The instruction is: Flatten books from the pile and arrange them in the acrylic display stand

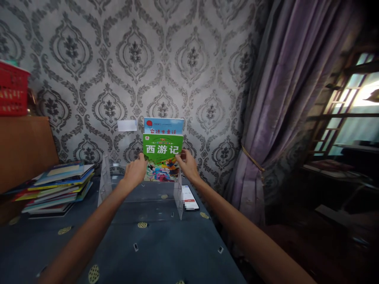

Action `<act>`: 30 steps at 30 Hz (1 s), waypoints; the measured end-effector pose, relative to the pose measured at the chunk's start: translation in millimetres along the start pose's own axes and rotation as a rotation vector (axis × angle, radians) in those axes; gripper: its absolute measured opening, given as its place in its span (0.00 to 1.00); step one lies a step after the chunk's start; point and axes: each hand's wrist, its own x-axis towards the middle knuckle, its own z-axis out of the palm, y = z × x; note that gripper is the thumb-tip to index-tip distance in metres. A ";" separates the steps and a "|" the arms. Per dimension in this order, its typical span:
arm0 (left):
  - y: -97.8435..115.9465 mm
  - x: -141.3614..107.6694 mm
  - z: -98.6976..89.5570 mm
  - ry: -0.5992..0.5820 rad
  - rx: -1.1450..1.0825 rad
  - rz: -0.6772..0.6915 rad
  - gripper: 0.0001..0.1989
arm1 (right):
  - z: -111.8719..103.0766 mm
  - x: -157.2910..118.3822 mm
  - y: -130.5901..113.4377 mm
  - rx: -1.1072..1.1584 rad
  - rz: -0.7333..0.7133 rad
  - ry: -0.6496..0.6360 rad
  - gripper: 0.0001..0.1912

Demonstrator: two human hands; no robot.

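A green book with white Chinese characters and cartoon figures on its cover is held upright between my two hands. My left hand pinches its left edge, and my right hand grips the right edge. Directly behind it stands a blue book, with only its top part showing above the green one. Both are at a clear plastic stand on the table; whether the green book's lower edge touches the stand I cannot tell.
A pile of books and papers lies on the table at left. Beside the stand's right panel is a phone. A red basket sits on a brown cabinet. The patterned wall is behind; a purple curtain hangs at right.
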 end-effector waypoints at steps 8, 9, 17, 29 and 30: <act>0.2 -1.7 -8.3 0.036 -0.003 -0.033 0.17 | 3.4 0.5 -2.2 0.076 0.004 0.016 0.23; -0.5 -2.2 -8.7 0.035 -0.001 -0.036 0.17 | 2.6 -0.7 -2.4 0.078 0.006 0.013 0.23; -2.7 -4.7 -6.5 0.028 0.005 -0.025 0.20 | -1.6 -5.7 -2.5 0.101 0.004 -0.018 0.25; -4.0 -19.0 -7.6 0.020 -0.054 -0.055 0.21 | -6.5 -21.5 -4.3 0.132 0.010 -0.015 0.28; -4.9 -21.2 -7.0 0.015 -0.060 -0.055 0.21 | -6.2 -23.2 -4.0 0.140 0.015 -0.013 0.28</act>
